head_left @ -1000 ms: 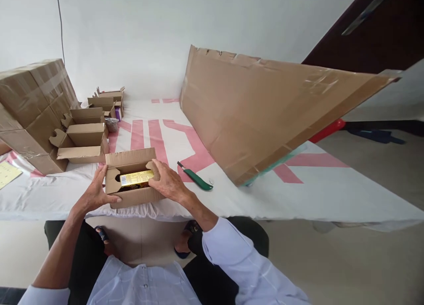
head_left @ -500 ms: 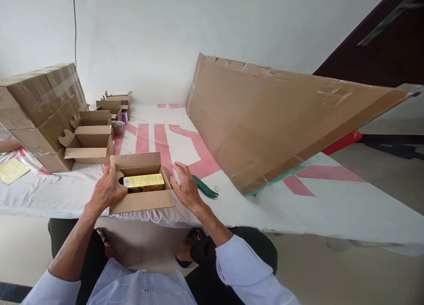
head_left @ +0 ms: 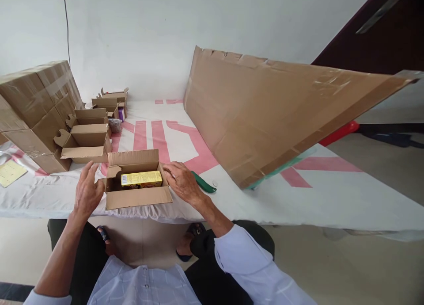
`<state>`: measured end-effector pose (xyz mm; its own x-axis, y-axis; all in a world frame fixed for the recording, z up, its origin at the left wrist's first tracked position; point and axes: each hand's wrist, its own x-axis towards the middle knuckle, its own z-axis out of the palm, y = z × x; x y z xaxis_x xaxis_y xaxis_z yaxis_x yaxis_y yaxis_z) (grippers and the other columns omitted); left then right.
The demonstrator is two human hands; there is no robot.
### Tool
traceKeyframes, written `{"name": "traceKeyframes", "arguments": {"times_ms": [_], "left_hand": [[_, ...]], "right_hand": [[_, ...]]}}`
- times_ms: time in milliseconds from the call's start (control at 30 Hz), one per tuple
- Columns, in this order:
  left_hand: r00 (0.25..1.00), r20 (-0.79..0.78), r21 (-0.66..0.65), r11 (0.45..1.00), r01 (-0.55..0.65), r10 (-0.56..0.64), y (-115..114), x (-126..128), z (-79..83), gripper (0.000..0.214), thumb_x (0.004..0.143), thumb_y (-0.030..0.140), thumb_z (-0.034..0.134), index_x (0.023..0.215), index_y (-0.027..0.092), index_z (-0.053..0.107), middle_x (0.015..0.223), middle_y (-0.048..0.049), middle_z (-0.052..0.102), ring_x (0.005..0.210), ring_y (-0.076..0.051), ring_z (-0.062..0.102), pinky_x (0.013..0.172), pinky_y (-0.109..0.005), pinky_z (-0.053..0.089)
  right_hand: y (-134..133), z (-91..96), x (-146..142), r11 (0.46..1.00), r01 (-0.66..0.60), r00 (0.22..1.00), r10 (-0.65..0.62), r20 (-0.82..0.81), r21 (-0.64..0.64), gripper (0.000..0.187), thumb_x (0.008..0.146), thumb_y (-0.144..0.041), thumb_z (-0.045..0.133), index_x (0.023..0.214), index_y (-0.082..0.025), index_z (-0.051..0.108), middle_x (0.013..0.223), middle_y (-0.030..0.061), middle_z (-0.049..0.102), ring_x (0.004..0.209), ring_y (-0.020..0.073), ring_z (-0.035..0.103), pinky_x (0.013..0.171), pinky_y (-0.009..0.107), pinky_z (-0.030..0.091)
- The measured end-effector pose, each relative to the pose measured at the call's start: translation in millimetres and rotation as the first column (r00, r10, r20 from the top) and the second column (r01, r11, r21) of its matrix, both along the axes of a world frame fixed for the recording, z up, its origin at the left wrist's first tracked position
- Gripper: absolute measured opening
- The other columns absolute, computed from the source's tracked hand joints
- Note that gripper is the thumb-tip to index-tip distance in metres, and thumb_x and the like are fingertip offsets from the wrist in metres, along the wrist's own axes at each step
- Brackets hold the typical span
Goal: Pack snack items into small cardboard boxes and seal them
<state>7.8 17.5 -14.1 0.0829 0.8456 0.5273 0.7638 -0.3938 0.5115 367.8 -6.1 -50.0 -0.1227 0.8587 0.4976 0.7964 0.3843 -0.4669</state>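
Observation:
A small open cardboard box [head_left: 138, 198] stands at the table's near edge, with a yellow packet [head_left: 141, 179] lying inside it. My left hand [head_left: 86, 191] hovers just left of the box, fingers spread and holding nothing, close to the box's left side flap. My right hand [head_left: 181, 182] rests flat against the box's right end, fingers stretched out. A green-handled knife [head_left: 204, 184] lies on the cloth just beyond my right hand, partly hidden by it.
Several open small boxes [head_left: 86, 141] line up at the left, beside large taped cartons [head_left: 33, 106]. A big flattened cardboard sheet [head_left: 265, 115] leans over the right of the white and pink table cloth [head_left: 232, 203]. A yellow paper [head_left: 11, 172] lies far left.
My left hand has come off the box's left end and opened beside it. My right hand has moved from the packet to the box's right end.

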Motion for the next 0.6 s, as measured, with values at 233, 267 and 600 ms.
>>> {"name": "traceKeyframes", "arguments": {"times_ms": [233,267,600], "left_hand": [[0.872,-0.485,-0.028,0.998,0.055,-0.062,-18.1,25.7,34.7,0.029,0.098,0.024,0.060,0.122,0.020,0.076,0.133,-0.0158,0.079,0.136,-0.039,0.067,0.113,-0.054,0.050],[0.846,-0.530,-0.079,0.997,0.016,-0.056,-18.2,29.3,40.1,0.030,0.097,0.025,0.063,0.124,0.019,0.076,0.130,-0.0169,0.079,0.130,-0.040,0.070,0.110,-0.053,0.051],[0.692,-0.719,-0.245,0.910,-0.335,0.061,1.4,63.0,57.5,0.025,0.105,0.030,0.056,0.112,0.015,0.075,0.104,-0.0220,0.081,0.106,-0.042,0.078,0.094,-0.050,0.051]], "right_hand": [[2.5,49.2,-20.5,0.995,-0.102,0.948,0.102,0.302,-0.017,0.014,0.100,-0.018,0.065,0.107,-0.020,0.077,0.120,0.0141,0.077,0.118,0.0316,0.064,0.111,0.047,0.047],[3.5,53.7,-23.8,0.991,-0.113,0.932,0.129,0.338,-0.067,0.012,0.100,-0.018,0.067,0.106,-0.020,0.077,0.118,0.0137,0.077,0.116,0.0309,0.065,0.109,0.046,0.047],[18.2,70.1,-41.1,0.907,-0.036,0.801,0.276,0.530,-0.419,0.022,0.099,-0.026,0.078,0.118,-0.017,0.076,0.128,0.0142,0.076,0.125,0.0303,0.064,0.102,0.039,0.045]]}}
